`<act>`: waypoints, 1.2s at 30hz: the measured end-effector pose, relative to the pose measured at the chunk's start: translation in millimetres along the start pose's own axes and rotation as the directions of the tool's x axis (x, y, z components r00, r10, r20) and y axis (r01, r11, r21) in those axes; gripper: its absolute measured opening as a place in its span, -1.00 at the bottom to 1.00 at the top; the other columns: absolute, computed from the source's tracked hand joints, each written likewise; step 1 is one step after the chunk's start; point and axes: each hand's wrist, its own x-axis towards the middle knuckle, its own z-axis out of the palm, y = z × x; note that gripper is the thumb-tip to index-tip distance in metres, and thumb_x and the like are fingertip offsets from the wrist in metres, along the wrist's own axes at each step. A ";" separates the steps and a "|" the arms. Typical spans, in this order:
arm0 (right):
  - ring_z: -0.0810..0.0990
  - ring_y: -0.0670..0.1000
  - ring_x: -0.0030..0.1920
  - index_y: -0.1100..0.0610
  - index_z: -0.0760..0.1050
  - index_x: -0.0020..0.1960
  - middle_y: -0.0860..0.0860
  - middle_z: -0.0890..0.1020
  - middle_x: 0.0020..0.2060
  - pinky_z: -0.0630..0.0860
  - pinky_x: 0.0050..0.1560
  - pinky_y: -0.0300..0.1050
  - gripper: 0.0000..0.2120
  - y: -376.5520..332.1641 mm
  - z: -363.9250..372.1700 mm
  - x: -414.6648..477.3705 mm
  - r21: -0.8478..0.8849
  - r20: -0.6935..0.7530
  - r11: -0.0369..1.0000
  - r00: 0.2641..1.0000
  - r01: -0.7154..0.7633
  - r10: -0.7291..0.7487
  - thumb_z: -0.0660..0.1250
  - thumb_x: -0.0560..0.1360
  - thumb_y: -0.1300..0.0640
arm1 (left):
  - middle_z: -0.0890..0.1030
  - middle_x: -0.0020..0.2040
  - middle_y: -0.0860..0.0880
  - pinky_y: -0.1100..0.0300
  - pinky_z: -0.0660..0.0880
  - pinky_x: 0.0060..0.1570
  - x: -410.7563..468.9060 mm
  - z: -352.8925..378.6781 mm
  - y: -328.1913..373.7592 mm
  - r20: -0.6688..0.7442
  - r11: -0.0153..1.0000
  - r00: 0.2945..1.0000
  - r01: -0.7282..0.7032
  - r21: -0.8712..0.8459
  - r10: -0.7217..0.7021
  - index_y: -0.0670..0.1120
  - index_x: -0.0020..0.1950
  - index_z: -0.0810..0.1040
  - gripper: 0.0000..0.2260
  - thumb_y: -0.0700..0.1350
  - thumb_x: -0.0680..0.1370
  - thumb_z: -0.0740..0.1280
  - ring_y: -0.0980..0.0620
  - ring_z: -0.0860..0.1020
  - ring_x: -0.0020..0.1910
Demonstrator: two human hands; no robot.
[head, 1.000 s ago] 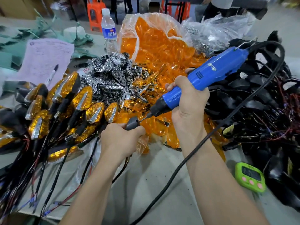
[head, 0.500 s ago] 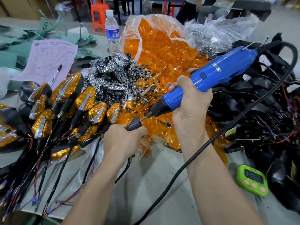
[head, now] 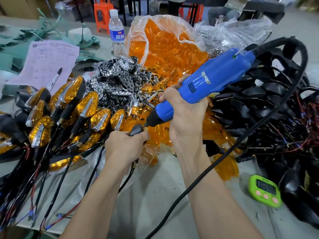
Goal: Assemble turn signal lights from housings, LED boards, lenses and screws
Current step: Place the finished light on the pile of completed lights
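Head view: a black housing (head: 136, 131) is gripped by the left hand (head: 126, 145) above the tabletop (head: 155, 195); the blue screwdriver (head: 207, 85) is held in the right hand (head: 185, 123), bit set on it. Light, rigid plastic is judged, best clasped around its body.

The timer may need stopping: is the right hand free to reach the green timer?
Not at once, probably: the right hand grips the blue electric screwdriver, bit on the housing the left hand holds. The green timer lies uncovered beside that forearm, so the path looks free.
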 end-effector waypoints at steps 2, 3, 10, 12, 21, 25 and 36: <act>0.45 0.22 -0.27 0.12 0.43 -0.08 0.16 0.46 -0.30 0.58 -0.11 0.12 -0.68 0.1 1.5 -1.1 0.003 0.041 1.000 0.999 -0.017 0.017 0.32 0.37 0.50 | 0.68 -0.38 -0.14 -0.05 0.61 -0.31 2.3 -1.1 -1.0 -0.013 1.000 1.000 0.013 0.012 -0.013 -0.13 -0.42 0.64 -0.69 0.11 0.16 0.51 -0.11 0.58 -0.45; 0.45 0.23 -0.25 0.13 0.43 -0.07 0.20 0.46 -0.28 0.58 -0.09 0.12 -0.68 0.2 2.2 -1.9 -0.008 0.066 1.000 0.998 -0.018 0.019 0.32 0.37 0.50 | 0.67 -0.40 -0.13 -0.01 0.58 -0.32 2.6 -0.9 -1.8 -0.023 1.000 1.000 0.016 0.016 -0.016 -0.12 -0.41 0.63 -0.71 0.11 0.17 0.52 -0.11 0.57 -0.45; 0.42 0.20 -0.21 0.11 0.45 -0.08 0.18 0.43 -0.25 0.56 -0.09 0.06 -0.66 -1.5 5.0 -1.0 0.002 0.188 0.999 0.981 -0.045 0.044 0.33 0.35 0.52 | 0.62 -0.45 -0.07 0.12 0.48 -0.43 0.6 -4.0 -9.6 -0.051 0.998 0.998 -0.031 0.046 0.034 -0.07 -0.34 0.68 -0.80 0.05 0.25 0.54 -0.01 0.53 -0.50; 0.44 0.22 -0.24 0.16 0.42 -0.05 0.18 0.42 -0.27 0.57 -0.05 0.07 -0.69 -2.5 3.5 3.4 0.065 0.189 0.995 0.980 -0.073 0.060 0.32 0.36 0.49 | 0.65 -0.41 -0.06 0.12 0.51 -0.44 2.0 -7.9 -8.4 -0.055 0.997 0.997 -0.055 0.058 0.058 -0.03 -0.32 0.68 -0.80 0.07 0.23 0.53 0.00 0.55 -0.50; 0.47 0.15 -0.30 0.20 0.37 0.01 0.14 0.42 -0.29 0.56 -0.07 -0.01 -0.71 -1.3 -4.3 2.5 0.133 0.215 0.984 0.973 -0.118 0.087 0.29 0.38 0.48 | 0.62 -0.43 -0.07 0.10 0.48 -0.41 3.2 -7.0 -12.6 0.014 0.997 0.997 -0.070 0.042 0.069 0.04 -0.27 0.67 -0.78 0.09 0.16 0.49 0.00 0.51 -0.49; 0.44 0.15 -0.28 0.17 0.39 -0.01 0.12 0.44 -0.32 0.53 -0.11 0.00 -0.71 -3.6 -5.9 -0.4 0.090 0.278 0.991 0.958 -0.100 0.071 0.29 0.38 0.48 | 0.57 -0.48 0.03 0.08 0.47 -0.38 3.1 -5.4 -14.2 0.057 0.997 0.997 -0.054 0.050 0.052 0.11 -0.28 0.66 -0.81 0.09 0.15 0.48 -0.02 0.50 -0.48; 0.47 0.15 -0.24 0.16 0.40 0.09 0.03 0.52 -0.35 0.54 -0.05 0.00 -0.65 0.8 -13.7 -1.1 0.143 0.291 0.980 0.952 -0.141 0.094 0.29 0.41 0.47 | 0.66 -0.37 -0.10 0.13 0.49 -0.41 8.6 -10.8 -11.6 -0.002 0.994 0.998 -0.062 0.091 0.063 -0.11 -0.30 0.68 -0.73 0.08 0.20 0.51 0.02 0.51 -0.51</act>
